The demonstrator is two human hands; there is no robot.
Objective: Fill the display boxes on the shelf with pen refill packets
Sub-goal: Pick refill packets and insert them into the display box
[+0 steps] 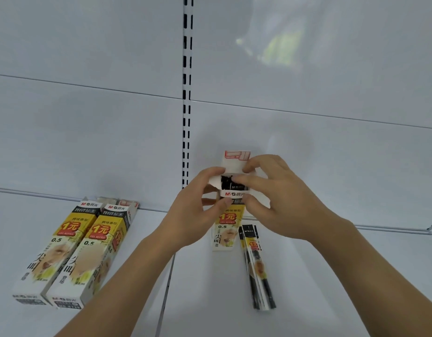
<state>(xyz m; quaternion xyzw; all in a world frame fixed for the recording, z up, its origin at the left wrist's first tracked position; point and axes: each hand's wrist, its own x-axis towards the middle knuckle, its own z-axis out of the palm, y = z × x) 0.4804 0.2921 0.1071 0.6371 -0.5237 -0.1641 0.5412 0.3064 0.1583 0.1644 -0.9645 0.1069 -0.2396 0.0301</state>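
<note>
A white and yellow display box (pixel 225 229) stands upright on the white shelf (pixel 331 276), its top flaps open and dark refill packets showing inside. My left hand (pixel 198 205) grips the box's left side near the top, thumb on the front. My right hand (pixel 275 195) pinches the top flaps at the opening. A few loose pen refill packets (pixel 257 268) lie on the shelf just right of the box.
Two more display boxes (pixel 64 254) lie side by side at the left of the shelf, tops toward the back panel. A slotted upright (pixel 187 93) runs up the white back wall. A seam (pixel 165 288) divides the shelf boards.
</note>
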